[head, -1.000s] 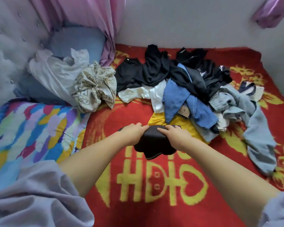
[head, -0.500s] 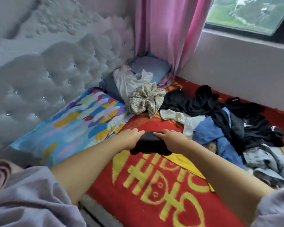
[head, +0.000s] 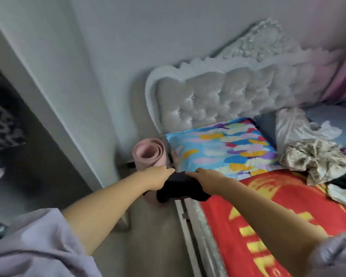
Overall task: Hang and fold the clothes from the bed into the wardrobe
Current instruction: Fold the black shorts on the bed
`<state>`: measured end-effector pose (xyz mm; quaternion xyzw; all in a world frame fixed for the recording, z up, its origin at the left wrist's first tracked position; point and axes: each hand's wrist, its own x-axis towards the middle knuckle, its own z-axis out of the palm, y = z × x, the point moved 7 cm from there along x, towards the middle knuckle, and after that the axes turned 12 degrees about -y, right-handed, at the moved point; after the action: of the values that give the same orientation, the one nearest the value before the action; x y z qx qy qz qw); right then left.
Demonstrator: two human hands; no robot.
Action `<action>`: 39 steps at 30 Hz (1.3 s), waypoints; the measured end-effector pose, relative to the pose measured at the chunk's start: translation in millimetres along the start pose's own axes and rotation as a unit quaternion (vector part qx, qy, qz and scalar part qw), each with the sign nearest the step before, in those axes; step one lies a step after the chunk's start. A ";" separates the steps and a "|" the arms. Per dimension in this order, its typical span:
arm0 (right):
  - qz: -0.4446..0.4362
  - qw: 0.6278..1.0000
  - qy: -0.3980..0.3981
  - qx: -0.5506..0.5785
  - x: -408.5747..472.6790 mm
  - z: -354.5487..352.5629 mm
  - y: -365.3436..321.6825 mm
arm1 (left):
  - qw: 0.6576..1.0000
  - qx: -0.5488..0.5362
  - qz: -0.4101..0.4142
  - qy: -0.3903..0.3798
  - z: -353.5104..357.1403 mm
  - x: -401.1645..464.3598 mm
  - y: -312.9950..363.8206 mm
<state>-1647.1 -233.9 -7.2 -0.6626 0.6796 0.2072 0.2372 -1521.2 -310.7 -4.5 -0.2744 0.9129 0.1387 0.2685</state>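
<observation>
Head view: folded black garment [head: 180, 188] gripped between left hand [head: 158, 177] and right hand [head: 203, 179], fingers curled over its top edge, now off the bed [head: 268, 206], swung toward the dark wardrobe [head: 18, 156]; likely being carried for shelving.

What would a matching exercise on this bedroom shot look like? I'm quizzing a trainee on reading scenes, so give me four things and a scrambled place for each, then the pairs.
Things:
1. folded black garment
2. rolled pink mat
3. colourful pillow
4. red blanket

Places:
A. lying against the tufted headboard
B. held between the left hand and right hand
C. standing on the floor beside the bed
D. spread over the mattress

Pairs: 1-B, 2-C, 3-A, 4-D
</observation>
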 end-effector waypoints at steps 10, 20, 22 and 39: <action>-0.177 0.978 -0.027 -0.108 69.9 -21.7 -342.6 | 0.978 -0.098 -0.183 -0.007 147.4 -238.3 -226.9; -0.317 0.939 -0.093 -0.094 128.7 -22.3 -568.6 | 0.944 -0.206 -0.255 -0.029 248.4 -363.6 -377.7; -0.316 0.937 -0.114 -0.091 154.5 -25.2 -585.7 | 0.940 -0.219 -0.261 -0.036 255.9 -363.8 -404.7; -0.291 0.944 -0.146 -0.060 364.7 -97.7 -629.4 | 0.932 -0.272 -0.221 -0.093 235.2 -272.8 -612.7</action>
<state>-1026.6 -607.3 -126.1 -0.8066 0.4016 0.2641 0.3439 -878.8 -597.0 -107.1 -0.5180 0.7271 0.3439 0.2911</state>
